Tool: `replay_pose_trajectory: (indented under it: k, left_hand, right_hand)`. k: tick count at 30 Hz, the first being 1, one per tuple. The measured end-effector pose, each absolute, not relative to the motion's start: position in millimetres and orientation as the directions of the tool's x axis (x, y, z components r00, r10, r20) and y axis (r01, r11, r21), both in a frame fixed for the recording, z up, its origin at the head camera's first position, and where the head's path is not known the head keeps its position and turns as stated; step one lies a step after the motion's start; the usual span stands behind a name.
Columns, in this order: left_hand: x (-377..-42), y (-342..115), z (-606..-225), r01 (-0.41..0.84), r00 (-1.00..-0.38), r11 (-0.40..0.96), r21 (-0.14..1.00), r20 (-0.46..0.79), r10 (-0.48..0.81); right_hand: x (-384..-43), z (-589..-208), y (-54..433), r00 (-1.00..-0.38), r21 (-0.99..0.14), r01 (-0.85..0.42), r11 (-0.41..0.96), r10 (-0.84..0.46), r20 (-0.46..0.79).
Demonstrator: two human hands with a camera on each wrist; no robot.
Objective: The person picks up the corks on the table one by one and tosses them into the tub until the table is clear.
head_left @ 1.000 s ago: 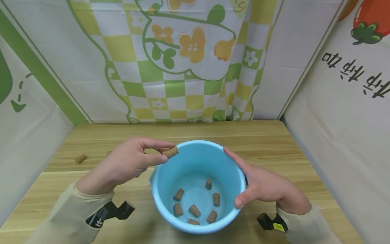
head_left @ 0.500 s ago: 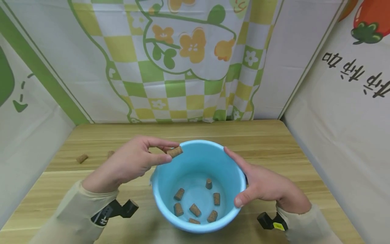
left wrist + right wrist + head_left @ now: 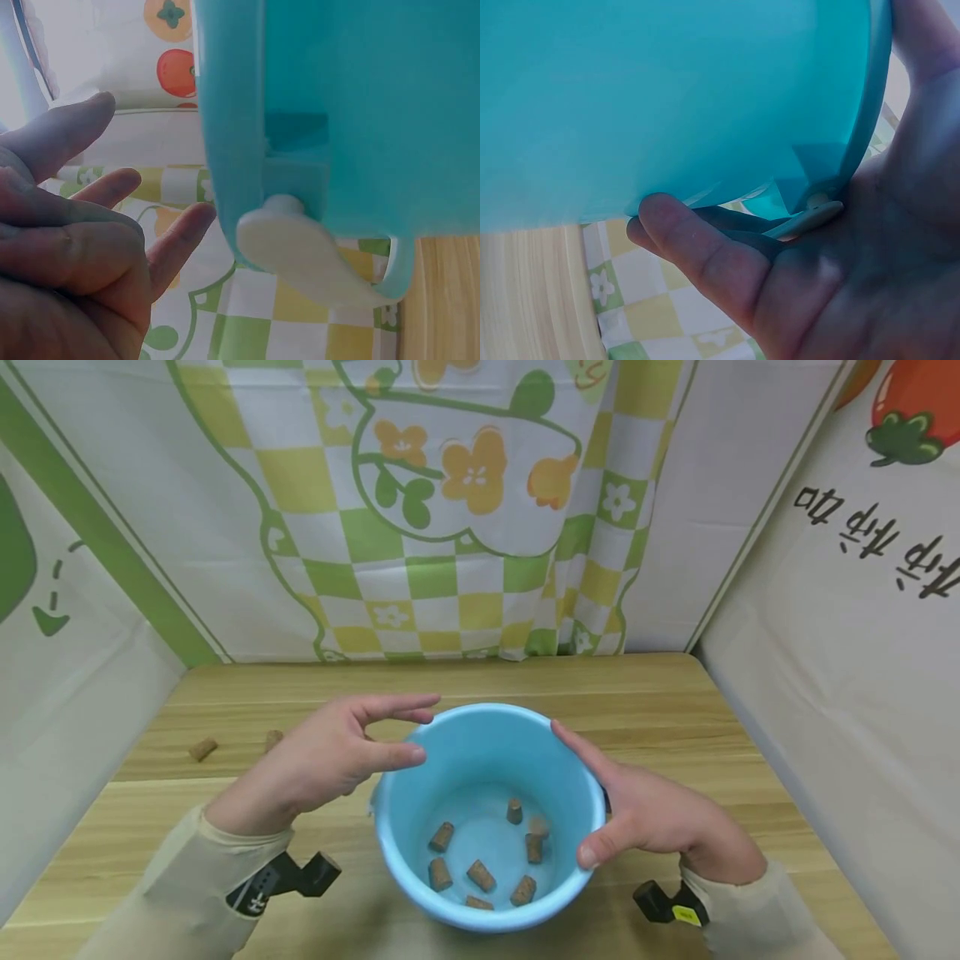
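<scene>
A light-blue bucket (image 3: 491,920) stands on the table with several corks (image 3: 481,876) on its floor. One blurred cork (image 3: 537,827) shows inside it, above another near the right side. My left hand (image 3: 330,760) is held over the bucket's left rim, thumb and fingers spread apart with nothing between them. In the left wrist view the left fingers (image 3: 180,247) are apart from the bucket wall and its white handle (image 3: 300,255). My right hand (image 3: 652,814) holds the bucket's right side, thumb over the rim. Its other fingers (image 3: 705,259) lie against the outer wall.
Two more corks lie on the wooden table (image 3: 637,693) at the left: one cork (image 3: 202,749) farther out, another cork (image 3: 273,740) partly behind the left hand. A checked curtain (image 3: 465,585) hangs behind the table, with printed white cloth on both sides.
The left hand moved slightly right with a cork, then its fingers parted and let go. That cork now appears blurred inside the bucket. The right hand has stayed on the rim.
</scene>
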State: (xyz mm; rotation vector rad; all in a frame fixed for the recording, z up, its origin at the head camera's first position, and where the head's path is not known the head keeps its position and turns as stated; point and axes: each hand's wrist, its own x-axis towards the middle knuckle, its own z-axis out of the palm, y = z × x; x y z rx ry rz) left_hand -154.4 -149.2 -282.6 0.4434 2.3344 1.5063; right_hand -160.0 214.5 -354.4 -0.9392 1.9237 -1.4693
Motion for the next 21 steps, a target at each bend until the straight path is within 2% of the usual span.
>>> replay_pose_trajectory:
  k: [12,21]
  left_hand:
    - [-158,-161,-288,0.040,-0.912,0.338,0.940,-0.103,0.396]
    - [-161,-182,-296,0.030,-0.940,0.275,0.961,-0.066,0.334]
  right_hand:
    - [-160,-351,215,-0.617,-0.954,-0.241,0.176,-0.787,0.010]
    - [-160,-351,214,-0.617,-0.960,-0.215,0.179,-0.787,-0.008]
